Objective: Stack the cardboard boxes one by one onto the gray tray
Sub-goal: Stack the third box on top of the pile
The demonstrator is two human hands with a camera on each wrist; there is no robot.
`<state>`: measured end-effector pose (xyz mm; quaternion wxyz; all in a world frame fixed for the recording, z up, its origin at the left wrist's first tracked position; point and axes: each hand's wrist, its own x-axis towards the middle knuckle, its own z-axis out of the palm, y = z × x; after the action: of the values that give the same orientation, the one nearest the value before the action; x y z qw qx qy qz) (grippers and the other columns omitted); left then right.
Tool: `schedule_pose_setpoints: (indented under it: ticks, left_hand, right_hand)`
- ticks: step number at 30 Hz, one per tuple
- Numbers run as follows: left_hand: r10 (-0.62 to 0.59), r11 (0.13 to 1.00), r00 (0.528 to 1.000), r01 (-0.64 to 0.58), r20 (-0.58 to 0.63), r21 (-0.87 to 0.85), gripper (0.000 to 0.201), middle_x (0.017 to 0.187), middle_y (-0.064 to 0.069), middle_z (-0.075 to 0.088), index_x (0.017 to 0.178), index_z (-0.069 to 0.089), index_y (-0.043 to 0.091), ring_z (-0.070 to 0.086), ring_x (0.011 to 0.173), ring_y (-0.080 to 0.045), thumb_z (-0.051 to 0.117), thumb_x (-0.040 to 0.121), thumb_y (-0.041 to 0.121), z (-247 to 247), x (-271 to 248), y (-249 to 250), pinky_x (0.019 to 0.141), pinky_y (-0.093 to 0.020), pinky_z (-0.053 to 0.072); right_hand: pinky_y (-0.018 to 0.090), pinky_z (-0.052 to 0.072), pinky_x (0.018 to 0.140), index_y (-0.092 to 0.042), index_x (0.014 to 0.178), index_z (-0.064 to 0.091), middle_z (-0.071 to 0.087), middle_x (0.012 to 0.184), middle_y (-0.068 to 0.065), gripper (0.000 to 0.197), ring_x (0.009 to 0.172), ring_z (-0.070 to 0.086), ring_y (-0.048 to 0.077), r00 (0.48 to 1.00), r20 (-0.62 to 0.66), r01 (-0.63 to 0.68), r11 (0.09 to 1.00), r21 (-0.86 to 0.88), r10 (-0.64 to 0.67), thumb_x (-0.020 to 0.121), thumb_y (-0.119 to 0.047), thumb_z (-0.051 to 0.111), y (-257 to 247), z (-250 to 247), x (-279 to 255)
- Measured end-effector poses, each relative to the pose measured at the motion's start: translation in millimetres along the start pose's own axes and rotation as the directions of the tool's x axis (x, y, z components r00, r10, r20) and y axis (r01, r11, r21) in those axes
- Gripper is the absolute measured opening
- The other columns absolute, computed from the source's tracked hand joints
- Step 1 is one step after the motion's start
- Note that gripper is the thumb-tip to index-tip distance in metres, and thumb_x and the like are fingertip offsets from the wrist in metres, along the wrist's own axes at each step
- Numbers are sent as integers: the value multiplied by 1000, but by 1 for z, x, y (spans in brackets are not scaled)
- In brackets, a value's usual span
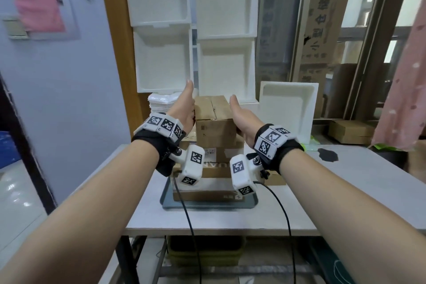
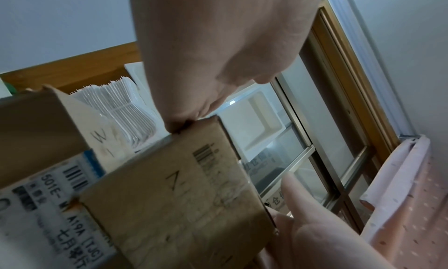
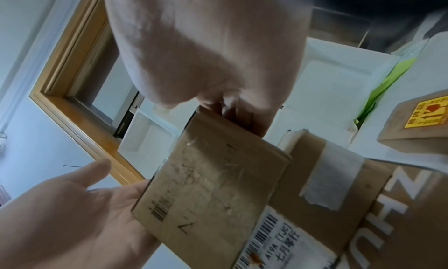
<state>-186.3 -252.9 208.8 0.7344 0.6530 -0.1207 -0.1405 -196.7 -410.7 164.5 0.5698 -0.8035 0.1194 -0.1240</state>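
A gray tray lies on the white table and carries a stack of cardboard boxes. The small top box stands at the top of that stack, taped along its lid. My left hand presses its palm flat on the box's left side, thumb pointing up. My right hand presses the right side, thumb straight. The wrist views show the same box squeezed between both palms, above a box with a shipping label. Whether the box rests on the stack or hangs just above it cannot be told.
White foam containers stand against the window behind the stack. A pile of white packets sits at the back left. Another cardboard box lies at the far right, near a pink curtain. A dark patch marks the table.
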Motion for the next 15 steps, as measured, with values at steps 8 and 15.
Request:
schedule_pose_setpoints:
  ticks: [8, 15]
  left_hand:
    - [-21, 999, 999, 22, 45, -29, 92, 161, -12, 7, 152, 6, 3, 10, 149, -22, 24, 91, 70, -23, 27, 0, 119, -36, 12]
    - [-25, 1000, 1000, 25, 10, -6, 91, 161, -13, 8, 152, 7, 2, 12, 148, -24, 24, 92, 68, -34, 63, 1, 120, -37, 12]
  right_hand:
    - [45, 33, 120, -14, 148, 47, 50, 153, 3, 134, 141, 46, 22, 995, 47, 87, 995, 41, -89, 49, -103, 33, 9, -7, -1]
    - [38, 26, 122, -15, 159, 24, 33, 163, 6, 110, 147, 36, 19, 965, 176, 191, 981, 44, -196, 73, -66, 72, 14, -30, -5]
